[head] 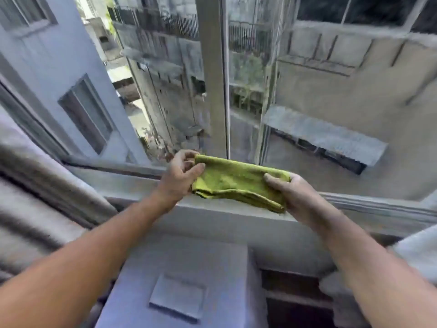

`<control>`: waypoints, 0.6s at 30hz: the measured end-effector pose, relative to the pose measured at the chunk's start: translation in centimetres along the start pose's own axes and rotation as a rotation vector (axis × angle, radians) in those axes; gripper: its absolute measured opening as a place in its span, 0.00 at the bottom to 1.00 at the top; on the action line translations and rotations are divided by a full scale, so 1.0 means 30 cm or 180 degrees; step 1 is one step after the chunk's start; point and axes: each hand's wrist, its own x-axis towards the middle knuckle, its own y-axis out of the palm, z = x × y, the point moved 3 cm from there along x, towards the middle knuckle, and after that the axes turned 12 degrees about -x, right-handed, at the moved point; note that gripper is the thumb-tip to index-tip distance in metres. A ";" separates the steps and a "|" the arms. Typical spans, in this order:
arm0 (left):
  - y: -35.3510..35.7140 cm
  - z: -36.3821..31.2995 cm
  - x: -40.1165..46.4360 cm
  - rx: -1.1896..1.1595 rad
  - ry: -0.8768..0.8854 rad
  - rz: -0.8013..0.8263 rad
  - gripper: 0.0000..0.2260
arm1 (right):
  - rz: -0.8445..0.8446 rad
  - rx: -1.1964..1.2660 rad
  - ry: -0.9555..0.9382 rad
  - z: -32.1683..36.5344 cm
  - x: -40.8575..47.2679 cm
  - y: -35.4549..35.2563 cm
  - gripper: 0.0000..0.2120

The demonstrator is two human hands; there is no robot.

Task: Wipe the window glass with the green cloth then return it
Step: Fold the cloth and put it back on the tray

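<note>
Above the window sill [212, 209], at the centre of the head view, the green cloth [238, 182] is held folded and stretched between both hands. Left hand [181, 176], at 9 o'clock of the cloth: grip closed on the cloth's left end. Right hand [290, 192], at 3 o'clock: grip closed on the right end, thumb on top. Window glass [331, 102] stands at 12 o'clock, beyond the cloth, beside the upright frame post [212, 79].
</note>
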 end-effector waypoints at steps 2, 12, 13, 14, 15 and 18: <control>-0.110 0.330 -0.099 -0.0220 -0.0938 -0.0542 0.07 | 0.0101 0.0176 0.0802 -0.270 0.047 0.221 0.18; -0.408 1.504 -0.557 -0.0718 -0.3117 -0.1147 0.18 | -0.0266 -0.0598 0.2610 -1.376 0.141 0.785 0.17; -0.423 1.568 -0.575 -0.0577 -0.3123 -0.1179 0.18 | -0.0324 -0.0624 0.2711 -1.445 0.147 0.813 0.18; -0.435 1.640 -0.598 -0.0469 -0.3130 -0.1210 0.18 | -0.0359 -0.0583 0.2771 -1.527 0.156 0.845 0.18; -0.447 1.698 -0.610 -0.0384 -0.3113 -0.1212 0.18 | -0.0390 -0.0558 0.2814 -1.587 0.169 0.875 0.18; -0.495 1.789 -0.610 -0.0106 -0.2948 -0.1193 0.17 | -0.0503 -0.0940 0.2664 -1.700 0.196 0.916 0.15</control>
